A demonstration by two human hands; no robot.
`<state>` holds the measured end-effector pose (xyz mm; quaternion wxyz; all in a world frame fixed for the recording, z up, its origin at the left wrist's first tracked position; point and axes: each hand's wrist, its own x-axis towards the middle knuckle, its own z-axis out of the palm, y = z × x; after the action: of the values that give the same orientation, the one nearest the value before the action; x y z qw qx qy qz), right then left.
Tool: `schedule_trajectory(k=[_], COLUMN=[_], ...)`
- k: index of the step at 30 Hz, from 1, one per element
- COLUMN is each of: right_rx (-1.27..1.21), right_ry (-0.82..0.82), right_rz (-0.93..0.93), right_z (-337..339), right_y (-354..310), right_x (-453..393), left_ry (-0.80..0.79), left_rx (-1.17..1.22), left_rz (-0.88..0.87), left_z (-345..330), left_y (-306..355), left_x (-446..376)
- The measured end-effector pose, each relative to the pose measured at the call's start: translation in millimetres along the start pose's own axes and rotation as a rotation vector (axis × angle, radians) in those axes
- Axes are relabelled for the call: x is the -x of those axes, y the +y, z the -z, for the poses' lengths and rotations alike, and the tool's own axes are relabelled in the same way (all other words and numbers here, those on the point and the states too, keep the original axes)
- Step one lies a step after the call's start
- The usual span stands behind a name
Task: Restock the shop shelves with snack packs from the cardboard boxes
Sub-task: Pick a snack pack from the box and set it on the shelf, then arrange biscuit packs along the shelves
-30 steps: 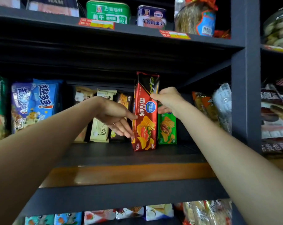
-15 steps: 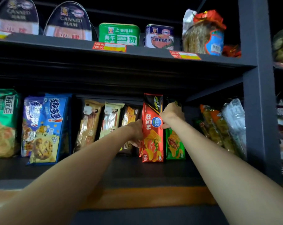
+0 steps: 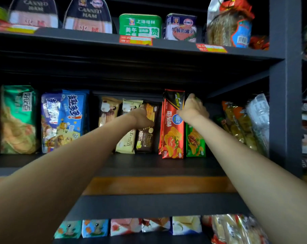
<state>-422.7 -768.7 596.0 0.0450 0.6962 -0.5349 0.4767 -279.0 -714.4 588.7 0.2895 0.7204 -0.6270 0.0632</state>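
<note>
Beside the red pack, a green pack and brown pack crowd both sides.

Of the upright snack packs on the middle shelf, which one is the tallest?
The red pack between the two hands. Its top rises above the green pack on its right and the brown pack on its left.

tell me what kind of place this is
Most likely a small grocery shop. Dark metal shelves hold rows of snack packs, tinned meat stands on the level above, and price tags are stuck along the shelf edge.
</note>
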Motion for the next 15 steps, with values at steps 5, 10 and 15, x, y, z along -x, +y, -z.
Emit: schedule_trajectory(k=[5,10,15], right_rx=[-0.246,-0.646,-0.791], right_ry=[0.020,-0.047,-0.730], right_rz=[0.273,0.462,0.752], right_z=[14,4,-67], right_y=[-54,-148,-268], right_x=[62,177,373], left_ry=[0.428,0.758,0.591], left_rx=[-0.115,0.030,-0.091], left_rz=[-0.125,-0.132,0.366], left_z=[47,89,72], left_y=[-57,-176,-325], left_x=[79,242,468])
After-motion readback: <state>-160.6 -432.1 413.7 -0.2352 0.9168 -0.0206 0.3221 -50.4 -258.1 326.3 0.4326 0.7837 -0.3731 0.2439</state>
